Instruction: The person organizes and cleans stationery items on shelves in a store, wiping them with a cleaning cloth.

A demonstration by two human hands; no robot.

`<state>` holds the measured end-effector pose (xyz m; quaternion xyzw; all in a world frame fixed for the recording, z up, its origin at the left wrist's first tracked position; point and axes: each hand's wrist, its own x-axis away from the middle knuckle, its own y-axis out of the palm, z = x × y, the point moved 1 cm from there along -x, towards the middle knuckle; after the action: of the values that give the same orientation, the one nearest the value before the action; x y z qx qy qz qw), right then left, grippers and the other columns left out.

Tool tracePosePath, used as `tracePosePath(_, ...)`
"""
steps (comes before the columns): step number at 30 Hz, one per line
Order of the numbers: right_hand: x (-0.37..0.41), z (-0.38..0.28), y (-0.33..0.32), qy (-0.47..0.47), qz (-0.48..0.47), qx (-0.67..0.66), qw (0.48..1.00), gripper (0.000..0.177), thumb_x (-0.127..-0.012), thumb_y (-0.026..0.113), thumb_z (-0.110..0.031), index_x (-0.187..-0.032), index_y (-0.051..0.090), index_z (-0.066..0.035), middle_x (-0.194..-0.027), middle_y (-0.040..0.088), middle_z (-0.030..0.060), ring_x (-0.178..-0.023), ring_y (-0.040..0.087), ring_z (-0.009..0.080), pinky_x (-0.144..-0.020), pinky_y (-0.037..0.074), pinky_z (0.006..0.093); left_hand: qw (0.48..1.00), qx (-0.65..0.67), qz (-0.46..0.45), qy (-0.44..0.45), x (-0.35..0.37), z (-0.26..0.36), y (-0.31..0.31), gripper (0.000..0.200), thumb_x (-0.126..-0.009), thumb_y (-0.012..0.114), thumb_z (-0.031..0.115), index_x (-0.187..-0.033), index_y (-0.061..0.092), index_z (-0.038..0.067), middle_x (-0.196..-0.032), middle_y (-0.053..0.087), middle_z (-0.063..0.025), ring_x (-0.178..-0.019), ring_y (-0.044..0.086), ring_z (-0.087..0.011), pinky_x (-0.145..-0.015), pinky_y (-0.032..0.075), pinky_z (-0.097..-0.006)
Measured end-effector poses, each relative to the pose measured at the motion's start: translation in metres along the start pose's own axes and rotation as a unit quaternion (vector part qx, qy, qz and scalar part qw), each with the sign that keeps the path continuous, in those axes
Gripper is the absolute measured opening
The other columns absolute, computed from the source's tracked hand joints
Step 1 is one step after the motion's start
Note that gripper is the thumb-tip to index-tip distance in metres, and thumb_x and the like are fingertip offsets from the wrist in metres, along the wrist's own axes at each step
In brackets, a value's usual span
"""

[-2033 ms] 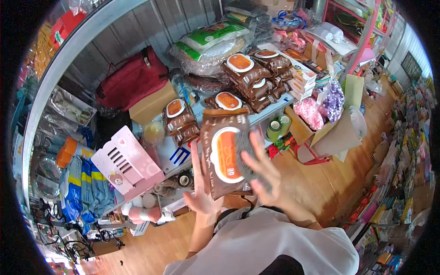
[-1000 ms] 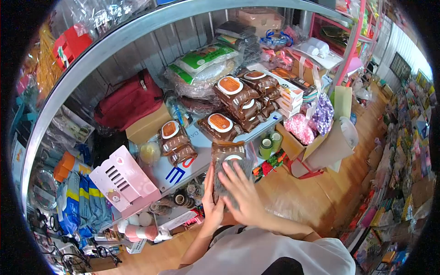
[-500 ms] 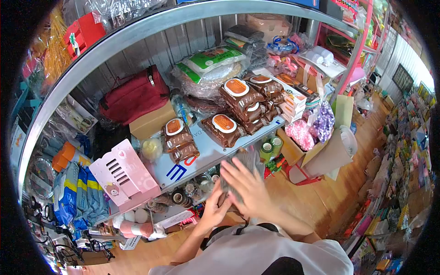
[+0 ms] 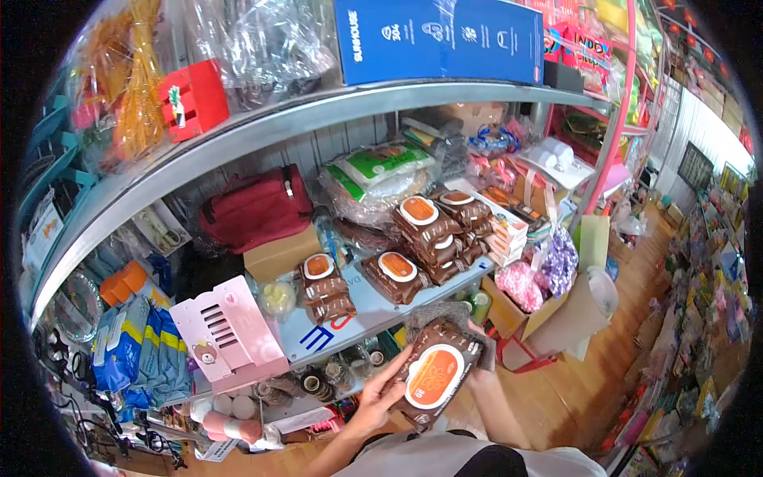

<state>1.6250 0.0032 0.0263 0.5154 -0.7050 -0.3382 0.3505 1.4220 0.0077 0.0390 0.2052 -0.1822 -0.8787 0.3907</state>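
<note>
My left hand [image 4: 383, 397] is closed on the near left edge of a brown wet wipes pack [image 4: 450, 342], which has a white-rimmed orange lid facing up. My right hand [image 4: 482, 377] is at the pack's right side, partly hidden, with a grey cloth [image 4: 435, 313] in it. The cloth shows along the pack's far edge and right side. On the shelf beyond lie a single similar pack [image 4: 395, 275], a stack of such packs [image 4: 429, 230] and a smaller pile [image 4: 324, 288] to the left.
A pink box [image 4: 229, 334] stands at the shelf's left, beside blue packages [image 4: 143, 342]. Behind are a maroon bag [image 4: 258, 208] and a cardboard box [image 4: 281, 253]. The upper shelf's metal edge [image 4: 318, 107] crosses above. At right, a carton [image 4: 505, 306] and crowded goods flank the wooden floor [image 4: 572, 385].
The view has tilted upward. My hands, earlier together around the blurred grey cloth, are now apart at either side of a wet wipes pack with its lid showing.
</note>
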Motion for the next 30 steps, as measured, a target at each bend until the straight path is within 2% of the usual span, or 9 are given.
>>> tracePosePath(3, -0.033, 0.025, -0.049, -0.030, -0.080, -0.028, 0.996, 0.041, -0.098, 0.045, -0.038, -0.131, 0.050, -0.014, -0.129, 0.057, 0.0139, -0.115, 0.056, 0.0288, -0.101, 0.045, 0.0437, 1.000, -0.004, 0.023, 0.017, -0.005, -0.013, 0.008, 0.060, -0.098, 0.055, 0.017, -0.148, 0.028, -0.002, -0.152, 0.033, -0.0122, -0.135, 0.037, -0.0179, -0.111, 0.027, -0.0316)
tracePosePath(8, -0.011, 0.044, -0.013, -0.055, 0.009, -0.066, 0.996, 0.059, -0.096, 0.038, -0.059, -0.131, 0.049, -0.012, -0.129, 0.057, 0.0105, -0.116, 0.055, 0.0264, -0.103, 0.043, 0.0408, 0.992, 0.040, 0.115, -0.013, -0.012, -0.010, 0.008, 0.050, -0.104, 0.041, 0.023, -0.146, 0.033, -0.002, -0.146, 0.041, -0.0131, -0.132, 0.039, -0.0194, -0.112, 0.026, -0.0330)
tracePosePath(11, 0.010, 0.038, 0.011, -0.115, -0.032, -0.022, 0.993, 0.063, -0.096, 0.036, -0.061, -0.127, 0.052, -0.009, -0.125, 0.059, 0.0099, -0.112, 0.058, 0.0241, -0.099, 0.047, 0.0375, 0.939, -0.341, 0.031, 0.035, -0.008, -0.011, -0.008, 0.054, -0.102, 0.045, 0.021, -0.148, 0.028, -0.002, -0.146, 0.040, -0.0137, -0.133, 0.037, -0.0210, -0.112, 0.026, -0.0345)
tracePosePath(16, 0.002, 0.050, 0.005, -0.150, 0.092, 0.122, 0.977, 0.047, -0.098, 0.046, -0.047, -0.123, 0.055, -0.007, -0.114, 0.062, 0.0059, -0.103, 0.060, 0.0164, -0.092, 0.048, 0.0320, 0.967, -0.251, 0.027, 0.044, 0.004, -0.007, 0.010, 0.102, -0.071, 0.081, 0.018, -0.149, 0.019, -0.004, -0.146, 0.035, -0.0158, -0.135, 0.036, -0.0230, -0.112, 0.026, -0.0347)
tracePosePath(18, 0.009, 0.064, -0.001, -0.187, 0.111, 0.230, 0.949, 0.045, -0.098, 0.048, -0.039, -0.126, 0.051, -0.005, -0.121, 0.056, 0.0080, -0.110, 0.054, 0.0191, -0.098, 0.042, 0.0339, 0.965, -0.244, 0.094, 0.011, 0.005, 0.002, 0.019, 0.103, -0.069, 0.083, 0.018, -0.148, 0.020, -0.004, -0.141, 0.041, -0.0163, -0.130, 0.041, -0.0233, -0.109, 0.032, -0.0362)
tracePosePath(21, 0.047, 0.076, 0.005, -0.176, -0.015, 0.336, 0.925, 0.049, -0.097, 0.048, -0.024, -0.139, 0.038, 0.000, -0.144, 0.037, 0.0150, -0.131, 0.039, 0.0272, -0.110, 0.028, 0.0392, 0.966, -0.161, 0.160, 0.124, 0.008, -0.016, 0.001, 0.096, -0.074, 0.078, 0.034, -0.146, 0.026, -0.002, -0.138, 0.045, -0.0136, -0.128, 0.045, -0.0243, -0.106, 0.037, -0.0379)
tracePosePath(22, 0.071, 0.062, 0.044, -0.048, -0.040, 0.305, 0.950, 0.052, -0.096, 0.046, -0.013, -0.144, 0.032, 0.003, -0.152, 0.026, 0.0213, -0.139, 0.030, 0.0353, -0.113, 0.023, 0.0433, 0.967, -0.089, 0.199, 0.134, 0.009, -0.017, 0.000, 0.092, -0.077, 0.074, 0.038, -0.145, 0.028, -0.001, -0.138, 0.045, -0.0128, -0.128, 0.045, -0.0251, -0.106, 0.037, -0.0387)
tracePosePath(25, 0.095, 0.067, 0.061, -0.301, -0.266, 0.537, 0.742, 0.059, -0.096, 0.046, -0.014, -0.148, 0.025, 0.001, -0.158, 0.015, 0.0211, -0.147, 0.014, 0.0346, -0.117, 0.014, 0.0434, 0.970, 0.056, 0.220, 0.082, -0.002, 0.016, 0.002, 0.075, -0.089, 0.045, 0.049, -0.146, 0.028, 0.004, -0.145, 0.040, -0.0148, -0.127, 0.046, -0.0292, -0.108, 0.034, -0.0403)
tracePosePath(30, 0.074, 0.046, 0.082, -0.394, -0.229, 0.541, 0.707, 0.061, -0.091, 0.049, -0.011, -0.148, 0.031, -0.001, -0.155, 0.024, 0.0204, -0.145, 0.020, 0.0380, -0.116, 0.016, 0.0467, 0.986, 0.112, 0.119, 0.036, 0.016, 0.009, 0.023, 0.069, -0.094, 0.035, 0.046, -0.151, 0.023, 0.008, -0.153, 0.029, -0.0133, -0.140, 0.027, -0.0282, -0.115, 0.018, -0.0371)
